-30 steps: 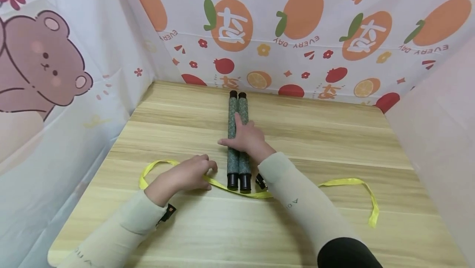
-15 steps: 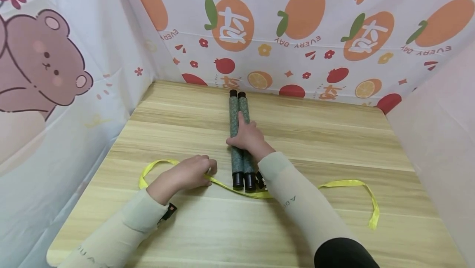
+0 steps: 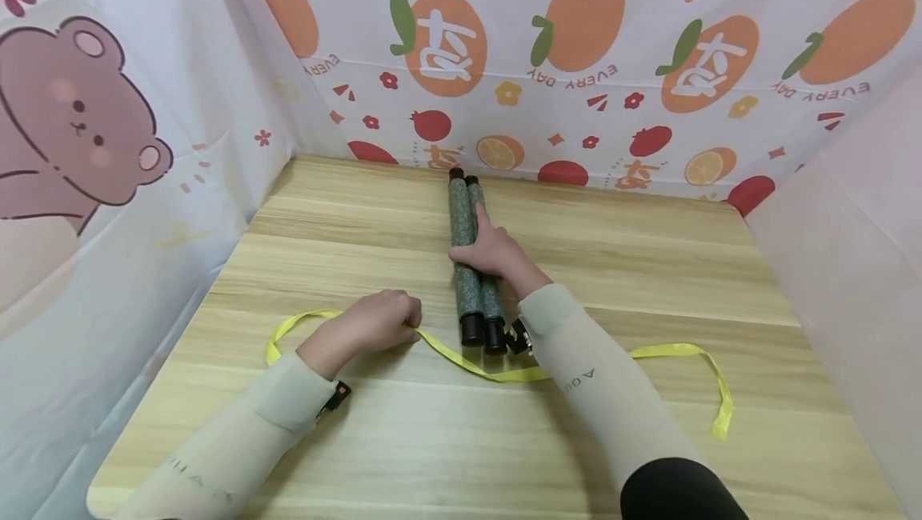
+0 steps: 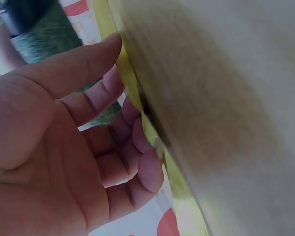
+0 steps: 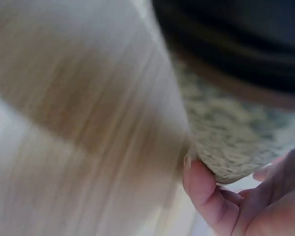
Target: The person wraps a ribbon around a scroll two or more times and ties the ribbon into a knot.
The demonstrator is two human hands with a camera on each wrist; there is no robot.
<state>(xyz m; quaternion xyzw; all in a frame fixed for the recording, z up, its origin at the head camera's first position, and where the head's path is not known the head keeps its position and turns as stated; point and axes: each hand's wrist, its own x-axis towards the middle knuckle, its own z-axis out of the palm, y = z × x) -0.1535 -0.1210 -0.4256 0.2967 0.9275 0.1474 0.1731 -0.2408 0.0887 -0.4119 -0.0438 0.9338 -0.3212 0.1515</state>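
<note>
Wooden tabletop (image 3: 648,264); right sleeve (image 3: 601,376) crosses yellow ribbon (image 3: 504,377).

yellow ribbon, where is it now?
In the head view, the yellow ribbon crosses the wooden table, pinched by the left hand, passing the near ends of the two green rolls, then partly hidden behind the right sleeve.

The left arm (image 3: 230,428) and right arm (image 3: 612,396), both cream-sleeved, reach forward. The bare left hand (image 3: 382,318) pinches with curled fingers; the bare right hand (image 3: 493,252) grips, with its index finger (image 3: 482,218) stretched forward.
</note>
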